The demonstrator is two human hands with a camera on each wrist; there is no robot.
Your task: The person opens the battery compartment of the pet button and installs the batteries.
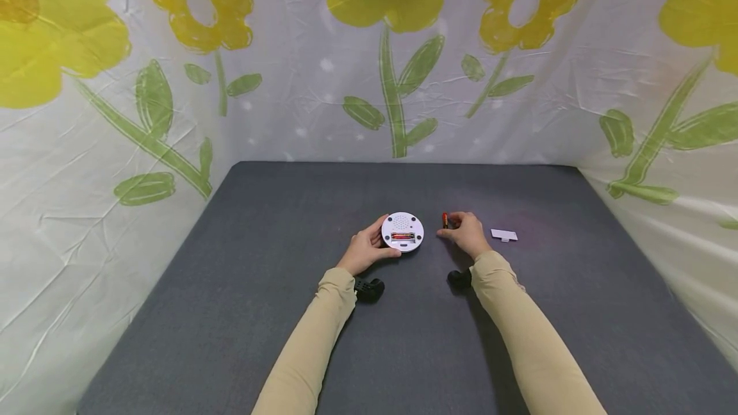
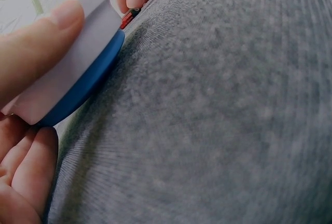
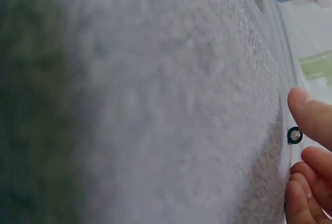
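My left hand [image 1: 364, 248] grips a round white device [image 1: 412, 225] by its left edge, thumb on the near side. Its underside faces up, showing dark feet, a speaker grid and an uncovered compartment with a red battery [image 1: 402, 235] in it. In the left wrist view the blue face [image 2: 85, 89] of the device points down. My right hand [image 1: 468, 235] has its thumb and fingertips around a second, red and black battery [image 1: 445, 219], close over the table. The right wrist view shows that battery's round end [image 3: 294, 135] between thumb and fingers.
A small white battery cover [image 1: 504, 234] with a tab lies on the dark grey table [image 1: 403, 338], to the right of my right hand. Behind and beside the table hangs a white curtain [image 1: 288, 101] with yellow flowers.
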